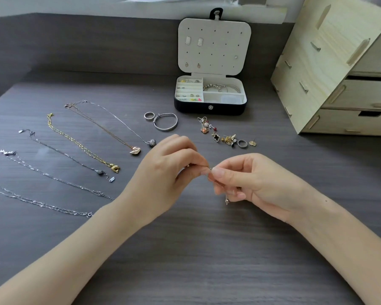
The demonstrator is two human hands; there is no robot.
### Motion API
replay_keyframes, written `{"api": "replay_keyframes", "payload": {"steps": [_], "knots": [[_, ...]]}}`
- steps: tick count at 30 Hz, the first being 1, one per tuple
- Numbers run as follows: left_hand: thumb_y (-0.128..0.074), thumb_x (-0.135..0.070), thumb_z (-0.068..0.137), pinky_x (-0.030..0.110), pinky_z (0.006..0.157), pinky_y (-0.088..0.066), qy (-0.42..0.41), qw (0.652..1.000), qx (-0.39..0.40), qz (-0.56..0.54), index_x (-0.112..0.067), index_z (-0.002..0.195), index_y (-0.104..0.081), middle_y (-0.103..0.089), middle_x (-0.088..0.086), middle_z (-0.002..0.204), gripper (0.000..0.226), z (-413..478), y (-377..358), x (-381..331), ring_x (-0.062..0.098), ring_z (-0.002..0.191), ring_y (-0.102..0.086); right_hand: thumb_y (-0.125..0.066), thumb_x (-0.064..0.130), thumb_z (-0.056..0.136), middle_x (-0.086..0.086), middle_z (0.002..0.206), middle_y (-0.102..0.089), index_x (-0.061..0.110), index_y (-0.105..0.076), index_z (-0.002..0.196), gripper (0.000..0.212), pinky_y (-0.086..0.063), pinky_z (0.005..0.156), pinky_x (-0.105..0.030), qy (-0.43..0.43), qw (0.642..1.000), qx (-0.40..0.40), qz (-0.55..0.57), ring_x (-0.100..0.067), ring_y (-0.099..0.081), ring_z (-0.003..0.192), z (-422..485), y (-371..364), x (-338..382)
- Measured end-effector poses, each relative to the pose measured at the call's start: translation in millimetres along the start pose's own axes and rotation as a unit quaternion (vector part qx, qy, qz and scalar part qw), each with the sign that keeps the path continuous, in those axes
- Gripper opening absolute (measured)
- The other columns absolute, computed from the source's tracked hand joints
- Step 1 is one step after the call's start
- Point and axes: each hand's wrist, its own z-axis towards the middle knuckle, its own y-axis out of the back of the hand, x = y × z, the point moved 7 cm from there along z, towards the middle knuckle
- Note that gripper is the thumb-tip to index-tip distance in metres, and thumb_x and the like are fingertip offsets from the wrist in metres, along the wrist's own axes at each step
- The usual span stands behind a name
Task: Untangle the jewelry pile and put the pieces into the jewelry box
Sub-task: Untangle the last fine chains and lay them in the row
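Hands — left hand (163,170), right hand (249,181) | pinching small jewelry piece (227,200)

No text, number or brand mark can be read anywhere in view. Jewelry box (210,107): front shows only a plain snap stud, no lettering. Small metal tags (112,179) at the ends of the dark chain (64,154) are too small to tell whether they carry any stamp.
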Motion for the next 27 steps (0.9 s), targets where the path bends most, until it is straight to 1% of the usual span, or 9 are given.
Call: {"api": "replay_keyframes", "payload": {"steps": [1, 5, 10, 13, 17, 19, 21, 25, 27], "knots": [[-0.058, -0.019, 0.087, 0.015, 0.066, -0.035, -0.014, 1.000, 0.004, 0.004, -0.003, 0.077, -0.069, -0.057, 0.006, 0.073, 0.022, 0.5, -0.2, -1.3, 0.013, 0.068, -0.044, -0.067, 0.026, 0.070, -0.004, 0.061, -0.057, 0.007, -0.072, 0.074, 0.020, -0.026, 0.047, -0.019, 0.000, 1.000, 0.005, 0.001, -0.011, -0.034, 0.052, -0.2, -0.1, -0.2], [-0.056, -0.018, 0.089, 0.011, 0.073, -0.031, -0.060, 0.998, 0.033, 0.007, -0.003, 0.078, -0.068, -0.055, 0.003, 0.076, 0.023, 1.2, -1.1, -5.3, 0.015, 0.069, -0.043, -0.067, 0.023, 0.070, 0.003, 0.055, -0.050, 0.005, -0.069, 0.074, 0.019, -0.025, 0.043, -0.016, -0.008, 1.000, 0.017, -0.001, -0.006, -0.033, 0.048, 0.1, -0.5, -1.1], [-0.051, -0.020, 0.092, 0.009, 0.075, -0.029, -0.095, 0.990, 0.102, 0.007, -0.007, 0.082, -0.071, -0.057, 0.005, 0.075, 0.025, 0.9, -5.9, -10.3, 0.012, 0.071, -0.040, -0.068, 0.020, 0.070, -0.001, 0.055, -0.051, 0.005, -0.069, 0.071, 0.014, -0.026, 0.044, -0.016, -0.004, 0.999, 0.025, -0.034, -0.008, -0.035, 0.050, -1.1, -0.9, 0.7], [-0.050, -0.019, 0.093, 0.012, 0.073, -0.029, -0.106, 0.987, 0.122, 0.013, -0.006, 0.083, -0.070, -0.057, 0.005, 0.077, 0.025, -0.3, -7.9, -12.4, 0.011, 0.073, -0.040, -0.069, 0.021, 0.068, -0.001, 0.054, -0.053, 0.007, -0.068, 0.069, 0.015, -0.029, 0.044, -0.016, -0.004, 0.998, 0.018, -0.058, -0.008, -0.038, 0.049, -1.6, -0.5, 0.6], [-0.050, -0.016, 0.092, 0.015, 0.071, -0.029, -0.122, 0.984, 0.130, 0.025, -0.004, 0.083, -0.069, -0.057, 0.007, 0.076, 0.024, -2.0, -8.8, -13.8, 0.013, 0.073, -0.038, -0.068, 0.016, 0.070, -0.001, 0.053, -0.052, 0.005, -0.066, 0.070, 0.012, -0.027, 0.045, -0.017, -0.003, 0.998, 0.019, -0.054, -0.009, -0.036, 0.049, -1.3, -1.9, 0.7], [-0.049, -0.016, 0.093, 0.016, 0.070, -0.030, -0.123, 0.983, 0.130, 0.032, -0.003, 0.083, -0.069, -0.057, 0.007, 0.076, 0.025, -2.2, -8.9, -14.0, 0.014, 0.073, -0.038, -0.067, 0.009, 0.076, 0.000, 0.053, -0.051, 0.004, -0.066, 0.070, 0.008, -0.027, 0.045, -0.017, -0.002, 0.999, 0.015, -0.047, -0.009, -0.035, 0.048, -1.5, -1.3, 0.9], [-0.049, -0.017, 0.093, 0.017, 0.070, -0.031, -0.116, 0.985, 0.128, 0.030, -0.003, 0.083, -0.068, -0.058, 0.007, 0.076, 0.026, -2.0, -8.4, -12.7, 0.014, 0.073, -0.039, -0.064, 0.002, 0.081, 0.000, 0.052, -0.052, 0.002, -0.066, 0.072, 0.010, -0.029, 0.046, -0.017, 0.001, 0.999, 0.004, -0.047, -0.009, -0.036, 0.046, -1.4, 0.3, 0.9], [-0.052, -0.018, 0.091, 0.016, 0.070, -0.030, -0.089, 0.989, 0.115, 0.019, -0.004, 0.082, -0.069, -0.059, 0.007, 0.076, 0.023, -2.2, -9.0, -8.7, 0.013, 0.072, -0.041, -0.062, 0.001, 0.083, 0.001, 0.051, -0.053, 0.002, -0.066, 0.073, 0.011, -0.032, 0.046, -0.016, 0.020, 0.998, -0.020, -0.053, -0.007, -0.038, 0.044, -1.3, 1.2, 2.0], [-0.055, -0.018, 0.089, 0.013, 0.072, -0.031, -0.065, 0.993, 0.101, 0.008, -0.005, 0.081, -0.071, -0.060, 0.006, 0.075, 0.021, -2.3, -8.8, -6.0, 0.011, 0.071, -0.043, -0.063, 0.002, 0.083, 0.002, 0.051, -0.054, 0.001, -0.066, 0.074, 0.010, -0.034, 0.047, -0.016, 0.022, 0.998, -0.031, -0.060, -0.004, -0.041, 0.043, -1.4, 2.4, 2.2]]}}
